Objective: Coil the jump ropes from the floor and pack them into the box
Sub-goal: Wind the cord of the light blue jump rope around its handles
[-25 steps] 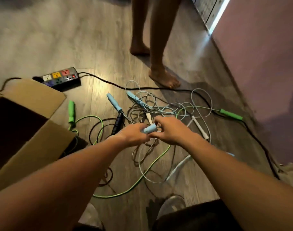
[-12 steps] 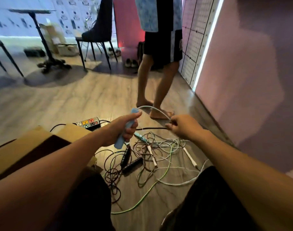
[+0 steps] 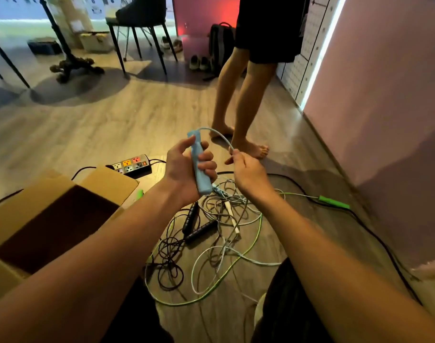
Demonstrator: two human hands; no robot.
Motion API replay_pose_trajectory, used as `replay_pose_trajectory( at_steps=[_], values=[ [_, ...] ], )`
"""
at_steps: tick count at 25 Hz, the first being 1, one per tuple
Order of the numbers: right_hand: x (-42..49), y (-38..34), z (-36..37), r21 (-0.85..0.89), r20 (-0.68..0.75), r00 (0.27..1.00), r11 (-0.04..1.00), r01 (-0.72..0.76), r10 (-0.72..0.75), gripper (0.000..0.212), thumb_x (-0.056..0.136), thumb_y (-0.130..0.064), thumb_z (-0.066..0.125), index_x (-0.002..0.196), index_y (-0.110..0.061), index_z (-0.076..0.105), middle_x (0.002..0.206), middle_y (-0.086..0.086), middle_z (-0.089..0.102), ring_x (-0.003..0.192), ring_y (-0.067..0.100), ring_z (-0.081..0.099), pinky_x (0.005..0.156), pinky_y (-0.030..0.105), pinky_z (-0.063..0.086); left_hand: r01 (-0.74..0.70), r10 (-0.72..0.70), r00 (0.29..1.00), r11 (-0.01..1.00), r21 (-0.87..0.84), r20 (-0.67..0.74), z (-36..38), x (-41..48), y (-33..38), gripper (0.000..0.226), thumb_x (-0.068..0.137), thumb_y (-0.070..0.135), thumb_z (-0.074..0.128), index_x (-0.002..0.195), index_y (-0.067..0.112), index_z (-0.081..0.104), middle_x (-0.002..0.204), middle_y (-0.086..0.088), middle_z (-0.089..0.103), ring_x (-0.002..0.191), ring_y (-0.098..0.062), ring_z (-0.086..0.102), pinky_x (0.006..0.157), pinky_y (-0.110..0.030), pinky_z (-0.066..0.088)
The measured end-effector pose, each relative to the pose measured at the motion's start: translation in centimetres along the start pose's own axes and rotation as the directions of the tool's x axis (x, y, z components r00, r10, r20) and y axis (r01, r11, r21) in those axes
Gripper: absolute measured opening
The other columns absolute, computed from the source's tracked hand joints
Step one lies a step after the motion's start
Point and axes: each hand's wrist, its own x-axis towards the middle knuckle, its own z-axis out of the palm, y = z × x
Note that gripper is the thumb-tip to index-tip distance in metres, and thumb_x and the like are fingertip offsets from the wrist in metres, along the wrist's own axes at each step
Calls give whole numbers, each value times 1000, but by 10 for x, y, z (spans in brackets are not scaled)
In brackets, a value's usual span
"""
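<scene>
Fingers (image 3: 207, 166) of the left hand (image 3: 180, 170) curl round a blue handle (image 3: 202, 181) and hold it up above the floor (image 3: 127, 120). Its thin rope (image 3: 219, 133) bends over to the right hand (image 3: 248, 172), which pinches it between thumb and fingertips. More jump ropes (image 3: 226, 219) lie in a messy tangle on the floor below both hands. One green handle (image 3: 334, 202) lies off to the right. An open box (image 3: 110, 180) sits on the left, near the tangle, with a power strip (image 3: 132, 165) just behind it.
</scene>
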Motion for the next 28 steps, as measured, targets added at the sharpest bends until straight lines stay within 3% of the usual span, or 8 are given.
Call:
replay_pose_trajectory(
  at_steps=[4,10,14,16,20,24,26,28],
  values=[
    [26,18,19,-123,56,995,990,-69,77,35,107,-32,37,99,-15,66,95,3,63,90,21,55,71,29,34,11,-6,1000,983,-182,28,-1,41,4,25,92,38,44,84,16,54,62,7,37,47,-6,37,48,-19,35],
    [21,30,30,-211,93,995,977,-3,24,36,105,-35,44,92,-15,70,84,-1,64,84,20,59,67,31,38,-290,224,939,924,-248,-263,-14,52,-3,23,104,34,38,100,14,50,75,-4,46,64,-16,46,68,-34,45],
    [-27,-2,21,-208,145,985,971,119,-90,44,101,-47,49,85,-14,72,81,4,70,80,22,64,67,36,48,-471,386,847,864,-176,-366,-12,8,7,37,103,41,43,116,7,48,98,-8,56,92,-22,62,82,-45,49],
    [-58,-19,14,-182,208,970,970,164,-125,41,97,-50,55,86,-15,73,82,3,69,79,19,64,65,34,50,-527,450,802,843,-109,-394,-2,-23,12,49,102,43,45,137,8,38,101,-7,58,90,-20,67,75,-43,52],
    [-95,-32,7,-261,227,951,927,268,-210,31,89,-48,68,82,-19,67,74,-3,62,72,15,60,56,28,40,-617,611,684,776,129,-399,18,-64,6,38,104,36,43,135,18,32,89,-3,54,81,-17,62,85,-39,50],
    [-93,-45,-30,-320,143,910,852,415,-390,44,84,-64,61,83,-21,70,71,-5,65,63,10,60,56,36,51,-544,838,510,487,684,-191,-14,-87,21,25,105,34,40,128,24,37,82,2,50,74,-12,55,77,-33,48],
    [-86,-51,-48,-381,96,838,758,529,-537,52,82,-70,55,85,-21,71,68,-4,64,59,12,59,57,41,54,-345,807,590,239,908,11,-38,-92,19,26,105,36,37,128,24,40,79,1,50,70,-15,51,72,-35,44],
    [-76,-55,-57,-439,51,736,647,623,-675,51,86,-67,54,87,-18,70,69,-4,65,58,12,59,55,40,54,-192,622,777,87,977,98,-43,-90,7,31,103,53,29,114,31,49,74,0,50,65,-17,48,66,-35,41]
  ],
)
